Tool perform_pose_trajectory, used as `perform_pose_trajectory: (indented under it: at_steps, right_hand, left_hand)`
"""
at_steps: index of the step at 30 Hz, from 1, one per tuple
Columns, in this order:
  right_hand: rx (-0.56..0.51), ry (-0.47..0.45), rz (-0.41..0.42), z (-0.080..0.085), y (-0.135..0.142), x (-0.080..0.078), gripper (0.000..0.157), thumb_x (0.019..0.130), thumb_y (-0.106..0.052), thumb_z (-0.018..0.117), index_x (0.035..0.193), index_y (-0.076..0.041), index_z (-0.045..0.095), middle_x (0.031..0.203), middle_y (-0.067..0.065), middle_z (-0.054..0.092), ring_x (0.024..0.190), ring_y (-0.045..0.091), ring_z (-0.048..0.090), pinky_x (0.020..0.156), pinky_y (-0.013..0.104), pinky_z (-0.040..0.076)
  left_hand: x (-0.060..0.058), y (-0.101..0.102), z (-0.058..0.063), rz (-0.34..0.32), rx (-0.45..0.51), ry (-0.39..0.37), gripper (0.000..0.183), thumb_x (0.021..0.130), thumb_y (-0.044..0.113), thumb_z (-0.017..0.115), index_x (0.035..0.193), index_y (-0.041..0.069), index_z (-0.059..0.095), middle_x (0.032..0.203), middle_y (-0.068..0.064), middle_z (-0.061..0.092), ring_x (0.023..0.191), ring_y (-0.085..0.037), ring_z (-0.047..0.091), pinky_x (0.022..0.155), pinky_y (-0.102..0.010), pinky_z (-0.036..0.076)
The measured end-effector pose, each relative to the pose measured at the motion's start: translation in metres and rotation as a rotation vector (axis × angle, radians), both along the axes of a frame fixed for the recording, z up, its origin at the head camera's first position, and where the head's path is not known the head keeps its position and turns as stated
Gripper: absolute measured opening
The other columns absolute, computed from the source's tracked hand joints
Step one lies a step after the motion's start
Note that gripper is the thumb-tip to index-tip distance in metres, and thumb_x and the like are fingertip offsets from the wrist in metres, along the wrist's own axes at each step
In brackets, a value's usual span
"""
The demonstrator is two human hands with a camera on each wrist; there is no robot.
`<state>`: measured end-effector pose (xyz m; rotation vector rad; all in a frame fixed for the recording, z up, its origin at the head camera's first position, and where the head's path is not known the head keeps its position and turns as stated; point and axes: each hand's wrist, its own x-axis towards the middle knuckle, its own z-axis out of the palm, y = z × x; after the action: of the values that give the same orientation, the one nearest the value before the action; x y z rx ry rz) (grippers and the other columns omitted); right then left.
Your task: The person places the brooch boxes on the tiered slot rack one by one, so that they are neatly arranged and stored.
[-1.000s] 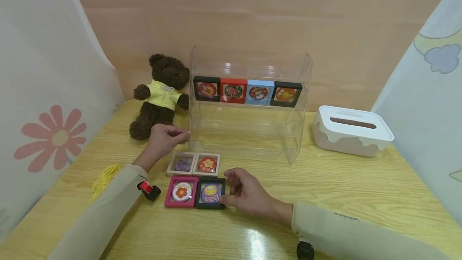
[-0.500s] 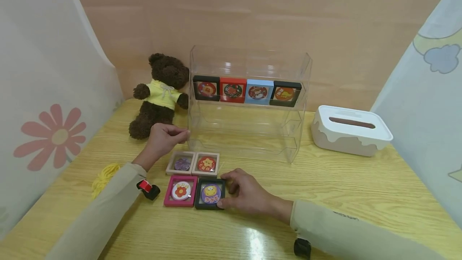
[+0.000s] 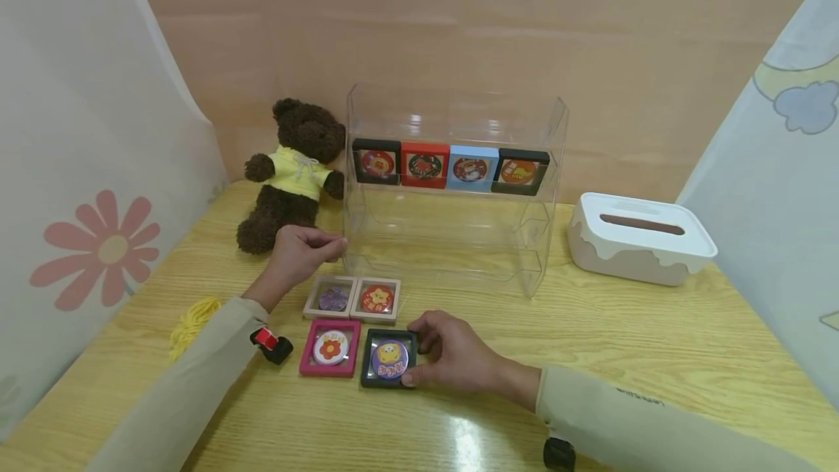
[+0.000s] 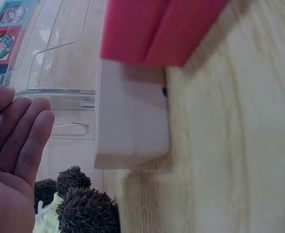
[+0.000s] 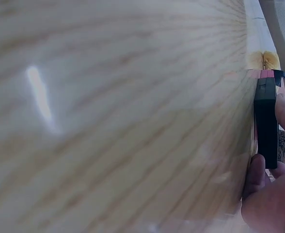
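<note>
My right hand (image 3: pixel 459 355) holds a black square frame (image 3: pixel 371 380) with a purple round badge by its right side. In the right wrist view, thumb and fingers grip the frame's dark edge (image 5: pixel 265 128). With thumb and forefinger, my left hand (image 3: pixel 298 255) pinches the lower left edge of a clear stepped rack (image 3: pixel 452 239). Left of the black frame lies a pink frame (image 3: pixel 304 357) with a flower badge. Two pale frames lie side by side behind: one with a purple badge (image 3: pixel 333 299), one with a red star badge (image 3: pixel 376 299).
Several framed badges, including a red one (image 3: pixel 425 164), stand in a row on an upper tier of the rack. A brown teddy bear (image 3: pixel 298 170) in yellow sits left of it. A white tissue box (image 3: pixel 639 239) stands right. Yellow yarn (image 3: pixel 193 326) lies by the left forearm.
The black frame has moved right and slightly nearer, together with my right hand, opening a gap from the pink frame. My left hand stays at the rack's edge.
</note>
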<state>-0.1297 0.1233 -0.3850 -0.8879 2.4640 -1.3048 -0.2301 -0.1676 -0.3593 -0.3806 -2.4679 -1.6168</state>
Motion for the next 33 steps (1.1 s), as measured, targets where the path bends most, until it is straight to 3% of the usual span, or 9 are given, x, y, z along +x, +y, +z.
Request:
perform_pose_trajectory:
  at_steps: [12,20,31,33]
  right_hand:
    - [-0.043,-0.064,0.022,0.008,0.009,0.0,0.046,0.07,-0.016,0.086,0.102,-0.003,0.057,0.09,0.003,0.063,0.083,0.02,0.062,0.073,0.029,0.053]
    - [-0.07,-0.075,0.057,0.008,0.019,-0.006,0.03,0.077,-0.008,0.08,0.095,-0.003,0.057,0.084,0.004,0.062,0.075,0.017,0.062,0.068,0.029,0.054]
    - [-0.114,-0.04,-0.013,0.01,0.039,-0.011,0.016,0.083,-0.002,0.073,0.091,0.0,0.059,0.086,0.005,0.063,0.075,0.02,0.063,0.066,0.029,0.055]
    - [-0.113,-0.017,-0.031,0.012,0.042,-0.013,0.014,0.083,-0.002,0.072,0.091,0.0,0.06,0.087,0.006,0.064,0.074,0.02,0.063,0.062,0.028,0.054]
  left_hand:
    - [-0.001,0.0,-0.002,0.006,-0.015,-0.004,0.028,0.085,0.028,0.074,0.092,0.001,0.076,0.077,-0.008,0.071,0.068,-0.017,0.069,0.064,-0.032,0.056]
    - [0.0,0.0,-0.001,0.014,-0.01,-0.012,0.027,0.085,0.026,0.074,0.092,0.001,0.076,0.077,-0.008,0.071,0.068,-0.018,0.069,0.066,-0.035,0.056]
    - [0.0,0.001,0.0,-0.014,0.021,-0.006,0.026,0.086,0.023,0.073,0.093,-0.002,0.075,0.078,-0.011,0.071,0.069,-0.022,0.069,0.067,-0.039,0.056]
    - [0.007,0.004,0.009,-0.014,0.016,-0.017,0.024,0.087,0.019,0.072,0.094,-0.004,0.074,0.079,-0.014,0.07,0.072,-0.028,0.069,0.069,-0.042,0.056]
